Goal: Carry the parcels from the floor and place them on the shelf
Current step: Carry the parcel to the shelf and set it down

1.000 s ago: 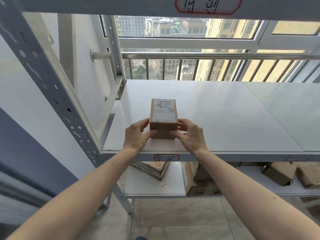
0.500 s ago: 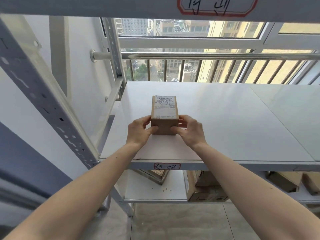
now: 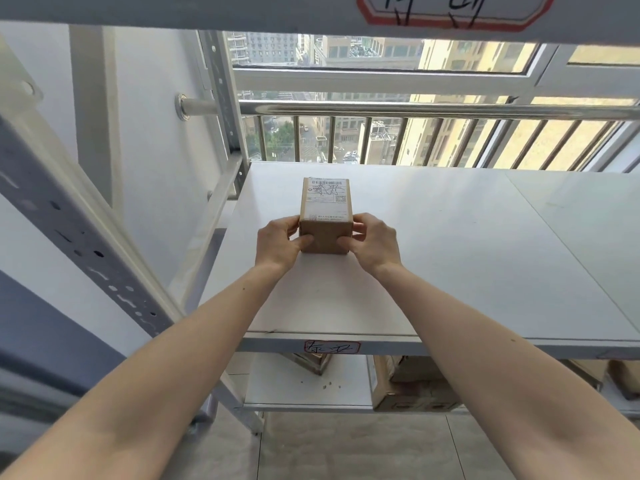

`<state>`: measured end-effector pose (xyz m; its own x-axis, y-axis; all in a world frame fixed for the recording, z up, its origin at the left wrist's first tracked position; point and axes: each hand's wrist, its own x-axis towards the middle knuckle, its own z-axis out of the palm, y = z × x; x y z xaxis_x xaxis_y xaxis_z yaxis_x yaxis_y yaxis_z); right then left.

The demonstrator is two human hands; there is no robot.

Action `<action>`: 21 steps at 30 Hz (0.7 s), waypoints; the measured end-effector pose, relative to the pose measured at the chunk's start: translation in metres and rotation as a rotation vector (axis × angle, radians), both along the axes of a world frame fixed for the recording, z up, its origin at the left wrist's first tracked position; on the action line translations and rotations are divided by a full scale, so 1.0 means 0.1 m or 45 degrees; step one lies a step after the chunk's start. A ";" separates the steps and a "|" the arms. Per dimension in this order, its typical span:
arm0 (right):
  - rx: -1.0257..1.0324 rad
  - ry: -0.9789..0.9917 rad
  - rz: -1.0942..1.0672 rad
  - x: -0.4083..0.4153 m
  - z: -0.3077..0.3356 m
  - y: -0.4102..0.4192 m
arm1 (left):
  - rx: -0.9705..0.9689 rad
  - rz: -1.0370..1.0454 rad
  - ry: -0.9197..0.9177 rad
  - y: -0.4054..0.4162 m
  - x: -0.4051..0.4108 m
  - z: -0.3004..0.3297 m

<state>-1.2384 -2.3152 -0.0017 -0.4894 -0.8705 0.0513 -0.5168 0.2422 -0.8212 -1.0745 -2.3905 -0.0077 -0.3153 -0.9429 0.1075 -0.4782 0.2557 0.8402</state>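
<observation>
A small brown cardboard parcel (image 3: 325, 216) with a white shipping label on top rests on the white shelf board (image 3: 450, 258), towards its left side. My left hand (image 3: 278, 242) grips the parcel's near left corner, thumb on the front face. My right hand (image 3: 375, 242) holds the near right corner the same way. Both forearms reach in over the shelf's front edge.
The shelf's grey upright post (image 3: 79, 216) slants along the left. A beam with a red-edged label (image 3: 450, 12) runs overhead. Cardboard boxes (image 3: 412, 386) sit on the lower shelf. A window with a metal railing (image 3: 415, 109) lies behind the shelf.
Both hands have slid the parcel further back on the shelf, away from the front edge. The grip on it is unchanged.
</observation>
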 end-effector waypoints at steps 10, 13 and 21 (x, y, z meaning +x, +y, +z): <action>0.056 0.010 0.007 -0.02 0.01 -0.06 | -0.003 0.014 -0.104 -0.04 0.00 -0.01; 0.095 0.021 -0.012 0.00 -0.01 -0.03 | -0.003 0.021 -0.149 -0.03 0.03 -0.03; 0.035 0.150 -0.169 0.13 -0.11 0.17 | 0.031 0.086 -0.103 0.11 0.13 -0.01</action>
<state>-1.2255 -2.2978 -0.0123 -0.5923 -0.8005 0.0918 -0.5708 0.3365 -0.7489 -1.0613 -2.3796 -0.0083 -0.2574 -0.9644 0.0612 -0.5600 0.2005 0.8039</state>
